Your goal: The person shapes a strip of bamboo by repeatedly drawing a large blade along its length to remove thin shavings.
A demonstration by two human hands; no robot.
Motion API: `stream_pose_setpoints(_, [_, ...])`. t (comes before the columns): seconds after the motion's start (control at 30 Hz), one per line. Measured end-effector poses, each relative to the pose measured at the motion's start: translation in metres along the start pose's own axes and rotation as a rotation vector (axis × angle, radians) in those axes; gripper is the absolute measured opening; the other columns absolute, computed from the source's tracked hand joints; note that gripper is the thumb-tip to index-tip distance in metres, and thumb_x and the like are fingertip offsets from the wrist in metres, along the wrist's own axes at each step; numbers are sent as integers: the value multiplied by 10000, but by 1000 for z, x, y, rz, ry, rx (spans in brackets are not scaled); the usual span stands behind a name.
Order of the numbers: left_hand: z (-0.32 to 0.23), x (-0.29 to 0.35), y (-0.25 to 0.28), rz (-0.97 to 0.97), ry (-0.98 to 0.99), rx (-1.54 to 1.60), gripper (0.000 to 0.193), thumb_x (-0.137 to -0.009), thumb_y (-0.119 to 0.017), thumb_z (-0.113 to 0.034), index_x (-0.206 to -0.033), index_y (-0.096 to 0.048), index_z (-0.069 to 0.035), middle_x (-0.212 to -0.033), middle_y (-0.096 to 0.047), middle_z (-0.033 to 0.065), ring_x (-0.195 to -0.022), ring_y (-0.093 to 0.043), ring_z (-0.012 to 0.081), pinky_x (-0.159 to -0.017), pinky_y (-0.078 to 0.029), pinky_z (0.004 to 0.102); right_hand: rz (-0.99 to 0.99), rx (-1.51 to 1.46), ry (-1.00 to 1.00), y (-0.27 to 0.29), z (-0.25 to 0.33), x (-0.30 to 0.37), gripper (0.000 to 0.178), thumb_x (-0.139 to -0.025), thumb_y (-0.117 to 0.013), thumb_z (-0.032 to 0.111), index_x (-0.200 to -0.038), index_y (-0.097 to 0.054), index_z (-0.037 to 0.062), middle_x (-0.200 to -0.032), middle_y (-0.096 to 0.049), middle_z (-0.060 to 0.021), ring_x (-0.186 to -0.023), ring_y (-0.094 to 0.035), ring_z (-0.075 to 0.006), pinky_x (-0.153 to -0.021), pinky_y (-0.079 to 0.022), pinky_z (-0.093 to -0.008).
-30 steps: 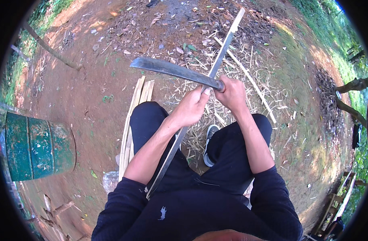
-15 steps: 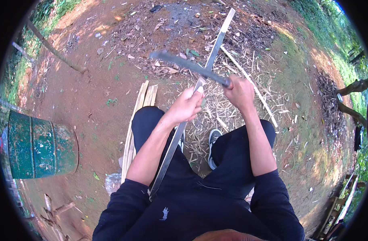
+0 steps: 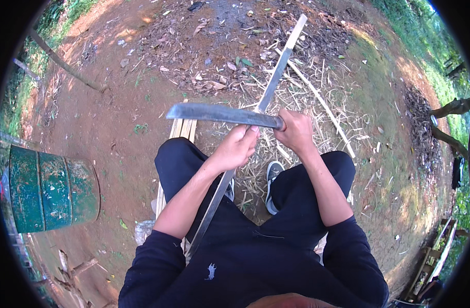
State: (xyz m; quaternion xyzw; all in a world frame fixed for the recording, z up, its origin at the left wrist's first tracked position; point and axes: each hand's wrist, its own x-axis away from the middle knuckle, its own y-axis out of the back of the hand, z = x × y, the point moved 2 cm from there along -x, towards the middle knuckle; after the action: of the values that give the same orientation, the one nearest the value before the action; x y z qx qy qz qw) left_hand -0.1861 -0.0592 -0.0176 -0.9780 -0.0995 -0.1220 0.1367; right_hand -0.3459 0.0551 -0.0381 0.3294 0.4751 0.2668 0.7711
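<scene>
My left hand [image 3: 236, 148] is closed around a long, narrow bamboo strip [image 3: 274, 84]. The strip slants from my lap up to the far right; its far end is pale and bare, the rest dark grey. In my right hand [image 3: 295, 130] is the handle of a machete [image 3: 219, 114]. Its long, dark blade points left and lies across the strip, just beyond my left fingers. The blade hides a short part of the strip there.
Several pale split strips [image 3: 182, 128] lie beside my left knee. Shavings [image 3: 255, 185] and a long thin strip [image 3: 322, 100] cover the ground between and beyond my feet. A green metal drum [image 3: 55, 190] is at the left, and a thin pole [image 3: 65, 64] leans behind it.
The machete has come nearer to me along the strip, and its blade has swung from slanting to nearly level. My left hand has shifted slightly nearer too, still gripping the strip.
</scene>
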Motion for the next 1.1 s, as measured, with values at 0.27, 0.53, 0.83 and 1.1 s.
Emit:
stream_pose_setpoints(0.27, [-8,-3,2,-6,1,52,300,-1090,-358,-374,-952,-426,-116,-648,-308,-70,-437,-257,19,-343,-221,215,-92,-143,-135,0,16,-5,235,-724,-708,111,-650,-492,54,-539,-530,-138,-483,-570,-336,-474,-435,-430])
stream_pose_setpoints(0.53, [1,-1,6,-12,-11,-15,324,-1091,-352,-380,-979,-448,-91,-649,-302,-65,-448,-258,25,-348,-228,213,-7,-65,-89,-6,14,-4,142,-731,-634,113,-711,-504,59,-586,-580,-124,-489,-583,-348,-468,-452,-464])
stream_pose_setpoints(0.83, [12,0,5,-40,-59,-129,288,-1090,-363,-339,-979,-435,-84,-657,-377,-70,-495,-368,27,-394,-298,229,24,-54,-84,-17,5,5,185,-677,-684,94,-699,-503,65,-549,-555,-135,-516,-605,-347,-489,-480,-451])
stream_pose_setpoints(1.1, [2,-27,26,-69,31,82,229,-1087,-373,-320,-1019,-453,-116,-670,-342,-74,-427,-272,15,-334,-216,194,173,235,-333,-41,-71,-22,145,-851,-619,173,-785,-625,44,-544,-595,-132,-427,-585,-276,-400,-465,-397])
